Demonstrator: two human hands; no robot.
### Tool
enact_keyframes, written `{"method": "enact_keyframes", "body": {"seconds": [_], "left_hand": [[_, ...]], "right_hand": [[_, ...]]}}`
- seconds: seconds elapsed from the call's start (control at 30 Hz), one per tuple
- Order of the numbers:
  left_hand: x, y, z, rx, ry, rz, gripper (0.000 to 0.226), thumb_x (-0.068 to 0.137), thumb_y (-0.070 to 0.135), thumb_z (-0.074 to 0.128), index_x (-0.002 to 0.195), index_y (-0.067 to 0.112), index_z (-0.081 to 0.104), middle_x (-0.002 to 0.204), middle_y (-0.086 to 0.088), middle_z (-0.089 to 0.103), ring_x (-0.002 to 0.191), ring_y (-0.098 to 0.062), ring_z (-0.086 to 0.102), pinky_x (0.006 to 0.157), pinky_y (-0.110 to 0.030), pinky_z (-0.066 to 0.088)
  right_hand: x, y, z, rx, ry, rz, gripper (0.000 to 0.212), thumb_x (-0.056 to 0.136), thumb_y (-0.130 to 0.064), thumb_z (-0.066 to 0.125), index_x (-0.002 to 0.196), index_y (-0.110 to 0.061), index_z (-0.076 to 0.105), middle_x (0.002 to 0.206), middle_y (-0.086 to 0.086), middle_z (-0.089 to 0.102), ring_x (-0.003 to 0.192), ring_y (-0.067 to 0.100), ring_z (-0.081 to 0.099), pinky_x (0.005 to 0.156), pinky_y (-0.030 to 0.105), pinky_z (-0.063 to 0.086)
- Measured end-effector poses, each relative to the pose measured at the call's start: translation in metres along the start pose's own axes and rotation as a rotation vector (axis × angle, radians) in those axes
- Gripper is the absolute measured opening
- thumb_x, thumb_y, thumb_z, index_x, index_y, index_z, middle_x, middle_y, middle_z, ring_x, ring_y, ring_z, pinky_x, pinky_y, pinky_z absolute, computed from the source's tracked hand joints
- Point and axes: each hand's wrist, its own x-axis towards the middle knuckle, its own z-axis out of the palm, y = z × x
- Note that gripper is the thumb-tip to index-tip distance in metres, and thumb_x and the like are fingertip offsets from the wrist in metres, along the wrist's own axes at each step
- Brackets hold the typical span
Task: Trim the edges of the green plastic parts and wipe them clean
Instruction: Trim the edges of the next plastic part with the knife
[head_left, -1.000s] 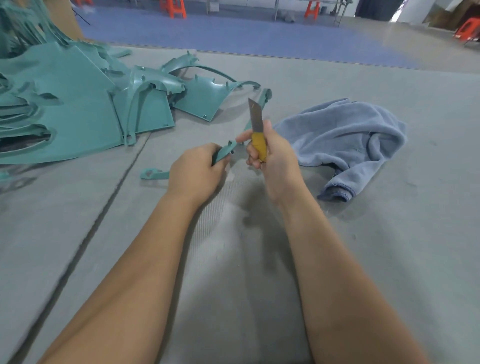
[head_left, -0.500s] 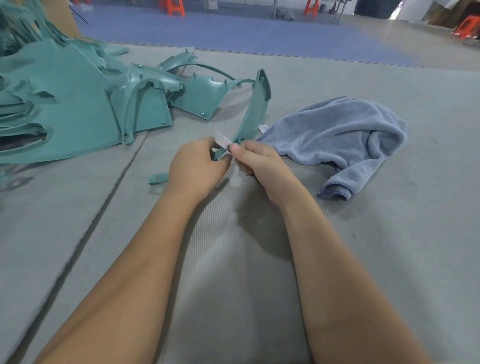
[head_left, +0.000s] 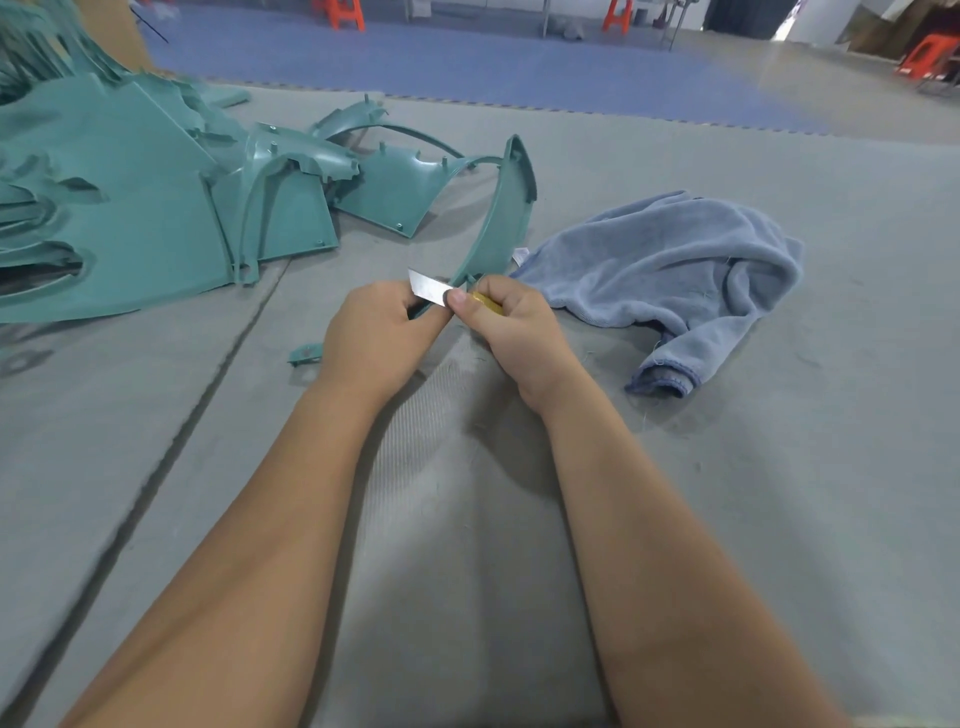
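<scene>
A long curved green plastic part rises from my hands toward the far side of the mat. My left hand grips its near end, which is hidden in the fist. My right hand holds a knife with a yellow handle, thumb on top. The steel blade points left and lies against the part's edge just above my left fingers. A small green piece shows left of my left hand. A crumpled blue towel lies to the right of my right hand.
A pile of large green plastic panels fills the left of the grey mat. More green parts lie behind it. A dark seam runs through the mat on the left. Orange stools stand on the floor far behind.
The blade went from pointing upright to lying sideways against the part's edge. The curved part was raised so that its far end stands up. My hands have come close together.
</scene>
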Motion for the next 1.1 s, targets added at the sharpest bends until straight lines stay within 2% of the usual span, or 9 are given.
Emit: {"method": "enact_keyframes", "body": {"seconds": [0.23, 0.33, 0.4, 0.43, 0.53, 0.67, 0.77, 0.9, 1.1], "left_hand": [[-0.002, -0.001, 0.0, 0.042, 0.004, 0.028, 0.045, 0.087, 0.057, 0.051, 0.069, 0.019, 0.066, 0.045, 0.003, 0.043, 0.045, -0.01, 0.037, 0.046, -0.03, 0.023], [-0.003, 0.001, -0.002, 0.024, -0.001, 0.048, 0.036, 0.09, 0.056, 0.053, 0.068, 0.03, 0.066, 0.049, 0.012, 0.051, 0.047, -0.005, 0.044, 0.045, -0.028, 0.025], [-0.004, 0.001, -0.004, 0.007, -0.039, 0.077, 0.016, 0.089, 0.058, 0.052, 0.094, 0.05, 0.065, 0.061, 0.013, 0.063, 0.058, -0.004, 0.055, 0.05, -0.027, 0.038], [-0.005, 0.002, -0.004, 0.004, -0.044, 0.097, 0.02, 0.088, 0.059, 0.051, 0.106, 0.055, 0.058, 0.07, 0.011, 0.068, 0.066, -0.006, 0.06, 0.057, -0.029, 0.044], [-0.006, 0.001, -0.004, 0.058, -0.04, 0.147, 0.031, 0.089, 0.058, 0.047, 0.117, 0.052, 0.056, 0.078, 0.008, 0.07, 0.071, -0.012, 0.061, 0.057, -0.028, 0.045], [-0.007, 0.0, -0.003, 0.142, -0.025, 0.226, 0.039, 0.094, 0.053, 0.04, 0.132, 0.051, 0.05, 0.088, 0.005, 0.072, 0.075, -0.017, 0.059, 0.059, -0.027, 0.044], [-0.006, 0.001, -0.004, 0.188, -0.015, 0.242, 0.036, 0.095, 0.043, 0.042, 0.127, 0.041, 0.06, 0.08, 0.002, 0.064, 0.077, -0.024, 0.058, 0.061, -0.033, 0.041], [-0.002, 0.001, -0.003, 0.157, -0.007, 0.239, 0.027, 0.096, 0.024, 0.054, 0.119, 0.024, 0.069, 0.102, 0.0, 0.062, 0.092, -0.021, 0.057, 0.071, -0.029, 0.037], [0.0, 0.0, -0.009, 0.031, -0.131, 0.3, 0.027, 0.093, 0.021, 0.05, 0.111, 0.016, 0.07, 0.076, 0.0, 0.055, 0.075, -0.021, 0.052, 0.067, -0.038, 0.041]], "right_hand": [[0.001, 0.006, 0.0, 0.013, -0.004, -0.065, 0.033, 0.093, -0.012, 0.064, 0.064, -0.018, 0.049, 0.051, -0.017, 0.038, 0.052, 0.001, 0.032, 0.052, 0.015, 0.028], [0.002, 0.008, 0.0, 0.031, 0.041, -0.07, 0.029, 0.094, -0.015, 0.063, 0.067, -0.019, 0.053, 0.055, -0.016, 0.042, 0.054, 0.0, 0.036, 0.055, 0.015, 0.031], [0.005, 0.01, -0.007, 0.205, 0.156, -0.038, 0.028, 0.097, -0.016, 0.059, 0.069, -0.019, 0.055, 0.057, -0.015, 0.046, 0.056, 0.001, 0.039, 0.061, 0.018, 0.033], [0.007, 0.011, -0.012, 0.299, 0.202, -0.017, 0.028, 0.098, -0.017, 0.058, 0.07, -0.019, 0.054, 0.059, -0.014, 0.047, 0.057, 0.003, 0.04, 0.063, 0.02, 0.034], [0.009, 0.012, -0.018, 0.372, 0.213, 0.019, 0.028, 0.099, -0.022, 0.056, 0.071, -0.019, 0.051, 0.061, -0.015, 0.049, 0.057, 0.002, 0.04, 0.066, 0.024, 0.034], [0.008, 0.009, -0.017, 0.385, 0.094, 0.022, 0.03, 0.089, -0.026, 0.062, 0.06, -0.026, 0.058, 0.062, -0.007, 0.041, 0.059, 0.007, 0.033, 0.062, 0.024, 0.028], [0.006, 0.007, -0.019, 0.303, 0.018, 0.039, 0.028, 0.083, -0.03, 0.063, 0.057, -0.025, 0.054, 0.058, -0.007, 0.04, 0.057, 0.009, 0.033, 0.057, 0.022, 0.027], [0.006, 0.006, -0.02, 0.233, -0.002, 0.062, 0.029, 0.082, -0.03, 0.064, 0.059, -0.02, 0.05, 0.056, -0.004, 0.037, 0.056, 0.01, 0.029, 0.053, 0.021, 0.025], [0.005, 0.007, -0.022, 0.279, 0.018, 0.051, 0.031, 0.092, -0.014, 0.064, 0.064, -0.015, 0.05, 0.058, -0.002, 0.034, 0.057, 0.01, 0.03, 0.059, 0.025, 0.025]]}}
